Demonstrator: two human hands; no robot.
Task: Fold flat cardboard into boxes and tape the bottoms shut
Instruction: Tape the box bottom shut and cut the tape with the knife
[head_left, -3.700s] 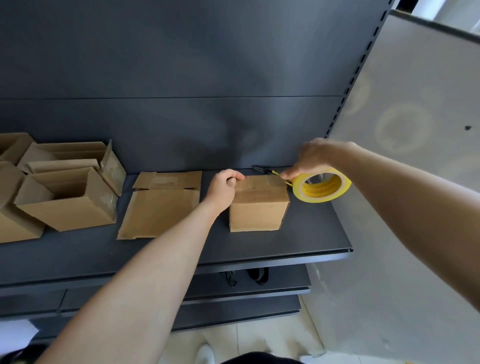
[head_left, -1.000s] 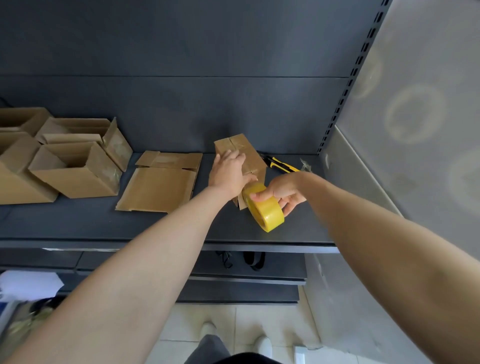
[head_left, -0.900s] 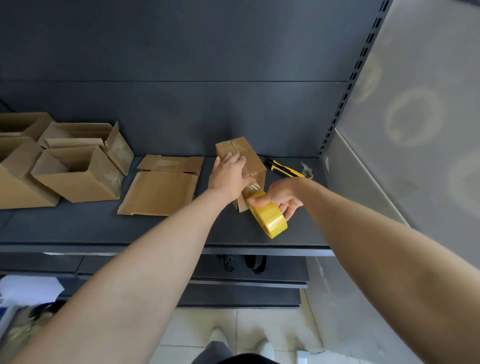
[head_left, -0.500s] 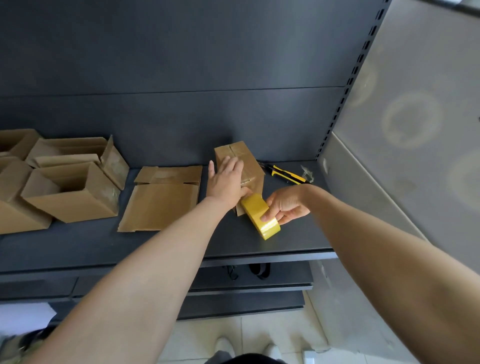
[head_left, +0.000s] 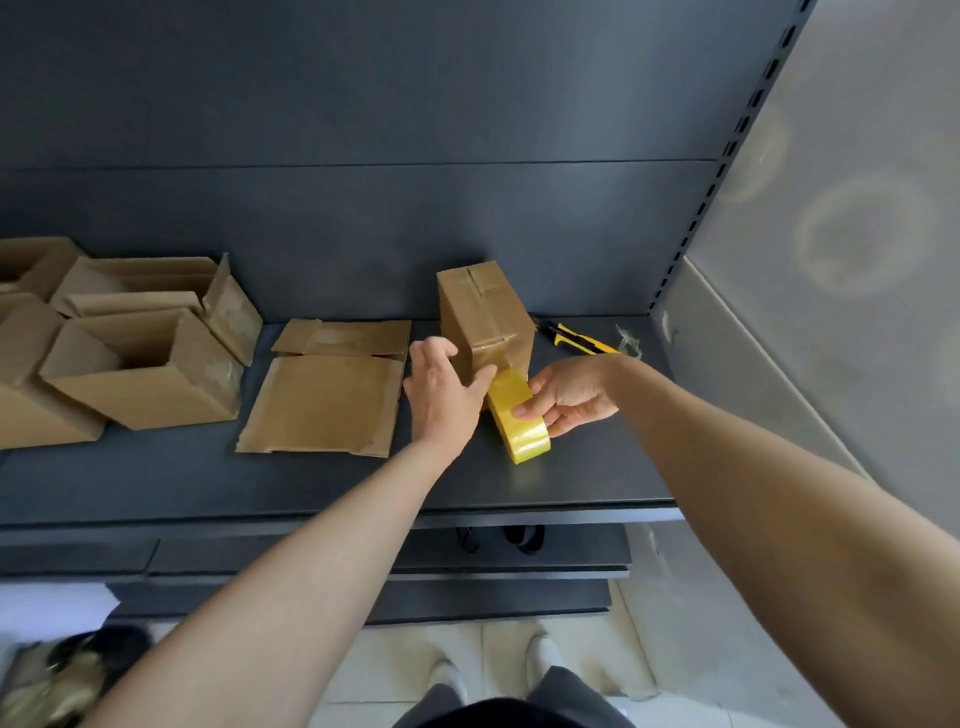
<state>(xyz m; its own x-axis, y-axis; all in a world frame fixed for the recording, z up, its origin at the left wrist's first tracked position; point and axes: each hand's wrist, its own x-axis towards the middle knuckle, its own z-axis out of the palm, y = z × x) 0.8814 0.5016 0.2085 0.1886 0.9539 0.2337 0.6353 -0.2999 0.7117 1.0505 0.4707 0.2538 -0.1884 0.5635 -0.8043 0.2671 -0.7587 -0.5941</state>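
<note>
At far left on the shelf, open boxes, done by the look of them. Beside them, flat cardboard, not yet folded. Mid-shelf, left hand clasping the near lower corner of the box, stood on end, seam uppermost. Just right, tape pinched in the right hand, strip apparently run down the box's near face. Taping the bottom, likely near its end. Next: press strip flat, then reach for the knife behind to cut.

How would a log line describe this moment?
step: taping | left hand: grips box | right hand: holds yellow tape roll | utility knife: on shelf
</note>
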